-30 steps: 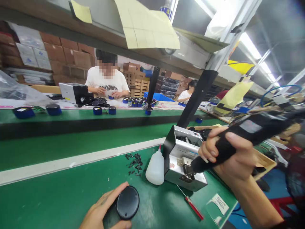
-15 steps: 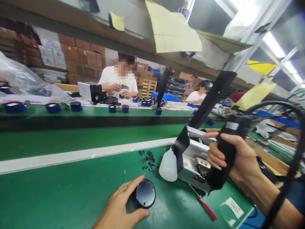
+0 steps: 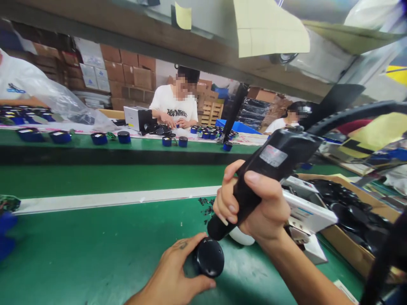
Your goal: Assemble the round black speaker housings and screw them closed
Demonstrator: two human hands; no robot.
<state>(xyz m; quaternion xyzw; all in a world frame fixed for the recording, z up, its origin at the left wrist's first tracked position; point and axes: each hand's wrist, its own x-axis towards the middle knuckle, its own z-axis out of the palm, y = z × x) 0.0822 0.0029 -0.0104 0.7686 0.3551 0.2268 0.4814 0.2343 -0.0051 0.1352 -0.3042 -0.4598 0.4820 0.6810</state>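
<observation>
Thumb and fingers of my left hand (image 3: pixel 176 271) grip the sides of a black round housing (image 3: pixel 210 258) on the green bench, its smooth face towards me. My right hand (image 3: pixel 263 207) is wrapped round a black corded electric screwdriver (image 3: pixel 282 146), tilted with its nose down at the housing's upper rim. The bit's tip is hidden, so contact cannot be told. Just beyond the nose lies a scatter of small black screws (image 3: pixel 207 206). A white squeeze bottle (image 3: pixel 242 237) is mostly covered by my right hand.
A silver box-shaped device (image 3: pixel 313 209) stands right of my right hand, beside a cardboard box (image 3: pixel 346 237) of black round parts. A white strip (image 3: pixel 111 198) crosses the bench. Blue round parts (image 3: pixel 124 137) line the raised ledge, where co-workers (image 3: pixel 174 101) sit behind.
My right hand has swung the screwdriver left, from beside the silver device to over the housing's rim. My left hand keeps its grip on the housing. The view has turned slightly.
</observation>
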